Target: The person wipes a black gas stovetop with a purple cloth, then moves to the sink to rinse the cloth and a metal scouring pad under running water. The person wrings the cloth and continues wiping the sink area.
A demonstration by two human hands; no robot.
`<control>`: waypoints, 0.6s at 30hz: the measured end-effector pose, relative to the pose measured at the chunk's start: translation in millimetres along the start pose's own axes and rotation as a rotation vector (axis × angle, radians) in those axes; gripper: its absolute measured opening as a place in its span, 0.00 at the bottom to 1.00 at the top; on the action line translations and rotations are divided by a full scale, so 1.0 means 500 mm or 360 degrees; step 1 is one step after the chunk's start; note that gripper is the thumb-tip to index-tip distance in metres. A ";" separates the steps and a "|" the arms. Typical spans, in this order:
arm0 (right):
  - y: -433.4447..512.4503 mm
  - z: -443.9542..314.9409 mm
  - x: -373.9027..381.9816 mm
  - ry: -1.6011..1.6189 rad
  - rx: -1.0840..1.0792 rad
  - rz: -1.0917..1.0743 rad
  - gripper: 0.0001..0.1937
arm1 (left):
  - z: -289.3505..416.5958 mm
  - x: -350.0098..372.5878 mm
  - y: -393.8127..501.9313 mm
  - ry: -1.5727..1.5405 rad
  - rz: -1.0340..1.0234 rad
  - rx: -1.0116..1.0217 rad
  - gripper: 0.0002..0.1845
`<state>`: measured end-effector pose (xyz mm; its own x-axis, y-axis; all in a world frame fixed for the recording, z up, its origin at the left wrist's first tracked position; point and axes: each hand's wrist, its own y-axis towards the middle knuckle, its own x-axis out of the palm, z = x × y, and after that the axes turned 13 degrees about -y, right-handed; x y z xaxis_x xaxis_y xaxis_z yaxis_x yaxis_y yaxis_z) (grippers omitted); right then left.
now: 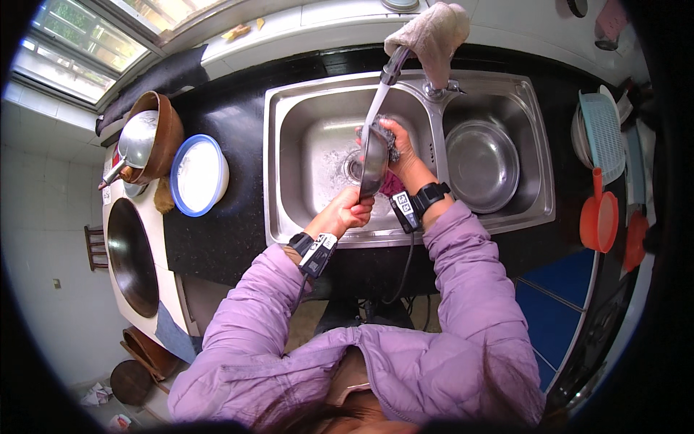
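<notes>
My left hand (351, 210) grips the near end of a shiny metal bowl-shaped utensil (374, 163), tilted on edge over the sink's left basin (309, 141). Whether it has a handle is hidden by my fingers. My right hand (402, 146) holds a grey metal scouring pad (389, 135) against the utensil's right side. From the faucet spout (394, 65), wrapped in a pale cloth (431, 38), a stream of water (375, 106) falls onto the utensil's far end. A dark red cloth (389, 183) lies partly hidden in the basin below my right hand.
A metal basin (482, 165) sits in the right sink bowl. To the left are a blue-rimmed bowl (199, 174) and a brown pot (165, 141) with a metal ladle (138, 140). On the right stand a light blue basket (602, 138) and a red dipper (598, 221).
</notes>
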<state>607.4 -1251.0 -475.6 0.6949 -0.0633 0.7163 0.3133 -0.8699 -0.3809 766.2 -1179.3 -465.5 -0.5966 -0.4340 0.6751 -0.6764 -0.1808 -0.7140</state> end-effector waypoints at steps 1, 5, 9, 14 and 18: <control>-0.006 0.006 -0.001 -0.0141 -0.0033 -0.0057 0.19 | 0.001 -0.005 -0.001 0.0035 0.0003 -0.0006 0.14; -0.033 0.026 0.018 0.0097 -0.0006 0.0018 0.19 | 0.019 -0.024 0.007 -0.0072 -0.0291 -0.0194 0.11; -0.036 0.032 0.031 0.0312 -0.0045 0.0263 0.16 | 0.035 -0.012 0.005 -0.0040 -0.0367 -0.0185 0.12; -0.016 0.015 -0.015 -0.0036 -0.0114 0.0370 0.12 | 0.059 0.045 -0.061 0.0119 -0.0681 0.0488 0.20; -0.001 0.020 -0.039 -0.0584 -0.0269 0.0310 0.12 | 0.075 0.073 -0.068 0.0451 -0.0407 0.0738 0.28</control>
<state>600.3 -1244.3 -495.0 0.9236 -0.0827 0.3744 0.0649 -0.9286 -0.3653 783.6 -1222.1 -423.8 -0.5748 -0.0855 0.8138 -0.5925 -0.6425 -0.4860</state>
